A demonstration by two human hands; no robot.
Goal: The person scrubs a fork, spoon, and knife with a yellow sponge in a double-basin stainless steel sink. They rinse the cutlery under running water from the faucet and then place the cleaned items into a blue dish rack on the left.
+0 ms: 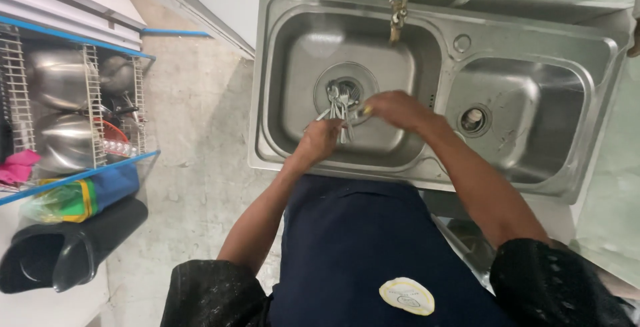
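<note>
**Both hands on a bundle of spoons over the left sink basin**

Far left: a wire dish rack with blue edging (93, 110) holds rounded steel bowls and pots (63, 144). A pink cloth (17, 166) lies at its left edge. Below the rack sit a blue, green and yellow bundle of cloth or bags (80, 197) and a black plastic bin lying on its side (63, 250). Between the rack and the sink runs a bare grey concrete floor (193, 154).

Centre: a stainless steel double-basin sink (433, 174) is set against the far wall. A metal tap with a blue band (398, 4) hangs over the left basin. Whether water is running cannot be told.

The left hand (320, 139) is clenched around the handles of a bundle of small silver metal spoons (339, 104), held above the floor of the left basin, right over its round drain, bowls pointing away from the person. The right hand (397, 108) is just beside it, fingers closed on the same bundle from the right; the exact contact is partly hidden by the knuckles.

Right: the smaller right basin shows a round steel drain fitting (473, 119).

Foreground: the person wears a dark navy apron (347, 247) with a round pale yellow badge (407, 296), and black sleeves at both elbows.
</note>
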